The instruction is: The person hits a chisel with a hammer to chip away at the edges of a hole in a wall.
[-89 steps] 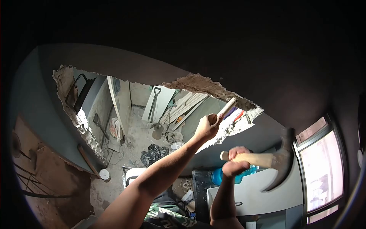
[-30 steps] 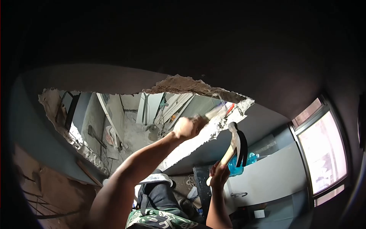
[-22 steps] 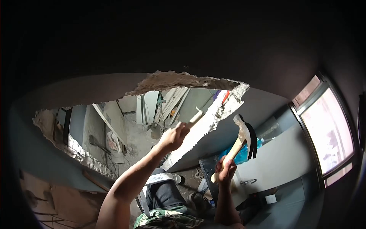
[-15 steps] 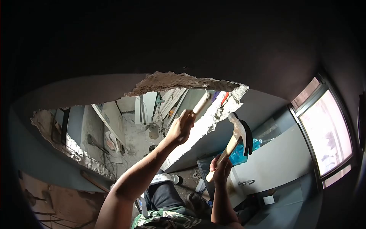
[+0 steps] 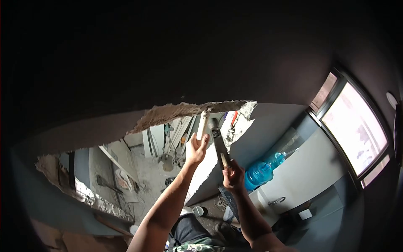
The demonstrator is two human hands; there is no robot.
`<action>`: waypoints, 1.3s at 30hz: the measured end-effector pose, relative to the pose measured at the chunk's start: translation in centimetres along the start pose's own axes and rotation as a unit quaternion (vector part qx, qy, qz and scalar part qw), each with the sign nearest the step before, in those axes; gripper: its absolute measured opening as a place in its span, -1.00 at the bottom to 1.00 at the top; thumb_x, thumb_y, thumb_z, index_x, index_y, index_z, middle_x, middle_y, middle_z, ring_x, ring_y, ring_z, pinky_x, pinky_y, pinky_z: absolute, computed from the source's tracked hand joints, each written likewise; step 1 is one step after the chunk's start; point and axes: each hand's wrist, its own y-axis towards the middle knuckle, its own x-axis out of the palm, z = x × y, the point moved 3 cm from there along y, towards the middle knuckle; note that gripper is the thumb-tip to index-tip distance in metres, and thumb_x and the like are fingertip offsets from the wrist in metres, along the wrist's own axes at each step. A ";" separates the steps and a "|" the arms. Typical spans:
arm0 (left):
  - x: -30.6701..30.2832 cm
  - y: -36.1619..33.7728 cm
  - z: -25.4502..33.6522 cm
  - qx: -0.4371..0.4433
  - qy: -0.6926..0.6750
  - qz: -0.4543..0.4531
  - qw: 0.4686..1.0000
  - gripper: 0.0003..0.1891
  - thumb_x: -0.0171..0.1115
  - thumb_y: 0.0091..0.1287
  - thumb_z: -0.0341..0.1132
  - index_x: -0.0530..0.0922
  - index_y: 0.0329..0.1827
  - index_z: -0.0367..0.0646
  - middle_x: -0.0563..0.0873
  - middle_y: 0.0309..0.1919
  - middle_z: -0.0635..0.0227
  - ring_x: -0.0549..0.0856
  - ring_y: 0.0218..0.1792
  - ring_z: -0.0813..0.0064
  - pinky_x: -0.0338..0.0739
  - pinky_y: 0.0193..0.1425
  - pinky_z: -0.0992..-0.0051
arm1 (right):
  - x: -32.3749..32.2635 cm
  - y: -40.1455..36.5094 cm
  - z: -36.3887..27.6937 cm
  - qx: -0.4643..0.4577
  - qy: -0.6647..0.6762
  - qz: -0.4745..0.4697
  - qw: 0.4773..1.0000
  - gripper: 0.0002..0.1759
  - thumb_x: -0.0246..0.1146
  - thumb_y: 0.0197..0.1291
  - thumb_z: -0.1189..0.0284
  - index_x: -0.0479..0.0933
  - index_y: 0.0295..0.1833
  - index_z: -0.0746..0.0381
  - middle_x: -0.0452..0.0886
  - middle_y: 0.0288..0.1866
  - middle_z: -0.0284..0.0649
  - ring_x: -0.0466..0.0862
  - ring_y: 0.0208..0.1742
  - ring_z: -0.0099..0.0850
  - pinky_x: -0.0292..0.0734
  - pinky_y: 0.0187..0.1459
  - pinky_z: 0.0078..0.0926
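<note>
My left hand point(image 5: 196, 149) is wrapped round a pale, rod-shaped tool point(image 5: 202, 126), held nearly upright. The tool's upper end reaches the ragged lower edge point(image 5: 176, 112) of a broken wall; what kind of tip it has cannot be made out. In my right hand point(image 5: 234, 176) is a claw hammer point(image 5: 220, 147) gripped by its wooden handle. The hammer's head is raised just right of the pale tool's upper end; whether they touch cannot be told. Both forearms stretch up in front of the opening.
Through the broken opening show boards point(image 5: 180, 134) and a rubble-strewn floor point(image 5: 153, 180). At the right are a blue water bottle point(image 5: 258, 174), a pale counter point(image 5: 306, 168) with a tap point(image 5: 277, 200), and a bright window point(image 5: 354, 126). A jagged white wall edge point(image 5: 203, 176) runs below the hands.
The hammer has swung left and up, from well right of the pale tool to close beside its upper end. The pale tool stands more upright. The whole view has shifted somewhat.
</note>
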 end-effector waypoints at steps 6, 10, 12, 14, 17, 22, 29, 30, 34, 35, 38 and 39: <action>0.3 -0.1 -1.4 -0.014 0.221 0.052 0.974 -0.68 0.31 0.37 -0.10 0.60 -0.21 -0.25 0.61 -0.50 0.25 0.55 -0.50 0.46 0.44 -0.40 0.39 | 0.7 1.1 -1.5 -0.028 -0.041 -0.034 0.998 -0.65 0.42 0.11 0.32 0.36 -0.38 0.22 0.46 -0.63 -0.11 0.59 -0.60 -0.09 0.43 -0.57 -0.26; 1.2 -0.2 0.7 -0.094 0.210 0.074 0.970 -0.55 0.31 0.34 -0.11 0.55 -0.59 -0.30 0.50 -0.81 0.28 0.46 -0.75 0.49 0.35 -0.59 0.30 | 0.7 1.2 -3.8 -0.169 -0.014 -0.035 0.985 -0.60 0.51 -0.02 0.26 0.40 -0.37 0.20 0.46 -0.63 -0.20 0.57 -0.64 -0.20 0.42 -0.62 -0.30; 1.1 0.0 0.9 -0.105 0.216 0.055 0.969 -0.56 0.29 0.35 -0.13 0.54 -0.60 -0.31 0.53 -0.79 0.21 0.51 -0.72 0.50 0.37 -0.58 0.32 | -0.3 2.1 -5.2 -0.255 -0.019 -0.021 0.967 -0.59 0.53 -0.07 0.24 0.45 -0.32 0.19 0.47 -0.62 -0.26 0.56 -0.65 -0.22 0.43 -0.63 -0.33; 1.4 0.1 1.3 -0.091 0.206 0.055 0.973 -0.56 0.28 0.35 -0.13 0.55 -0.60 -0.31 0.52 -0.80 0.23 0.51 -0.73 0.49 0.36 -0.59 0.33 | -0.6 2.6 -4.1 -0.310 0.024 -0.039 0.950 -0.59 0.53 -0.08 0.22 0.49 -0.27 0.19 0.49 -0.60 -0.29 0.54 -0.67 -0.23 0.44 -0.64 -0.37; 0.8 -0.5 -2.4 0.085 0.412 0.038 0.906 -0.71 0.26 0.36 -0.17 0.59 -0.34 -0.27 0.64 -0.56 0.24 0.60 -0.59 0.47 0.40 -0.54 0.39 | 0.3 3.4 0.0 -0.277 -0.142 0.005 0.950 -0.75 0.37 0.15 0.41 0.40 -0.27 0.23 0.48 -0.54 -0.19 0.55 -0.66 -0.21 0.44 -0.68 -0.34; 1.5 0.1 1.8 -0.117 0.269 0.046 0.955 -0.61 0.27 0.33 -0.17 0.58 -0.52 -0.35 0.59 -0.70 0.12 0.60 -0.67 0.36 0.42 -0.57 0.31 | -0.3 2.2 -5.0 -0.268 -0.091 -0.046 0.958 -0.58 0.51 0.05 0.28 0.40 -0.25 0.24 0.45 -0.54 -0.27 0.52 -0.70 -0.34 0.38 -0.71 -0.35; 0.3 0.6 -3.9 -0.099 0.217 0.079 0.968 -0.54 0.25 0.35 -0.16 0.54 -0.62 -0.37 0.53 -0.80 0.22 0.52 -0.75 0.43 0.39 -0.60 0.28 | 0.6 0.4 1.9 -0.250 -0.247 0.002 0.936 -0.47 0.45 0.06 -0.01 0.46 -0.33 0.24 0.53 -0.53 -0.21 0.61 -0.61 -0.28 0.47 -0.66 -0.29; -0.2 0.9 -5.6 -0.102 0.213 0.081 0.968 -0.52 0.25 0.37 -0.15 0.54 -0.60 -0.41 0.55 -0.79 0.25 0.49 -0.74 0.52 0.37 -0.62 0.31 | -1.0 3.1 -1.1 -0.241 -0.220 0.014 0.945 -0.61 0.43 0.11 0.17 0.43 -0.35 0.21 0.46 -0.57 -0.26 0.54 -0.64 -0.29 0.40 -0.68 -0.35; 1.8 0.1 0.4 -0.057 0.292 0.136 0.945 -0.46 0.27 0.33 -0.07 0.55 -0.65 -0.40 0.54 -0.82 0.19 0.54 -0.76 0.44 0.40 -0.62 0.29 | -0.8 1.4 -2.0 -0.160 -0.177 -0.064 0.969 -0.67 0.43 0.14 0.28 0.42 -0.32 0.21 0.45 -0.57 -0.26 0.53 -0.67 -0.34 0.41 -0.68 -0.39; 1.7 0.2 1.4 -0.084 0.275 0.124 0.950 -0.48 0.29 0.32 -0.10 0.54 -0.68 -0.39 0.52 -0.83 0.19 0.53 -0.76 0.45 0.39 -0.63 0.28 | -0.5 0.6 -2.6 -0.246 -0.160 -0.016 0.956 -0.67 0.43 0.12 0.25 0.43 -0.30 0.18 0.45 -0.58 -0.28 0.54 -0.67 -0.33 0.42 -0.66 -0.39; 1.9 -0.1 1.6 -0.077 0.247 0.085 0.962 -0.52 0.24 0.35 -0.12 0.54 -0.63 -0.34 0.52 -0.80 0.12 0.60 -0.74 0.32 0.39 -0.61 0.24 | -2.7 1.1 -9.7 -0.244 -0.069 -0.056 0.966 -0.58 0.49 -0.01 0.18 0.44 -0.26 0.17 0.44 -0.58 -0.27 0.56 -0.65 -0.28 0.41 -0.65 -0.35; 2.0 0.0 1.6 -0.080 0.249 0.083 0.962 -0.52 0.24 0.35 -0.12 0.54 -0.63 -0.34 0.52 -0.80 0.12 0.60 -0.74 0.32 0.39 -0.61 0.24 | -2.9 1.3 -10.4 -0.276 -0.050 -0.027 0.959 -0.54 0.51 -0.07 0.14 0.45 -0.25 0.18 0.44 -0.57 -0.29 0.56 -0.64 -0.26 0.43 -0.63 -0.34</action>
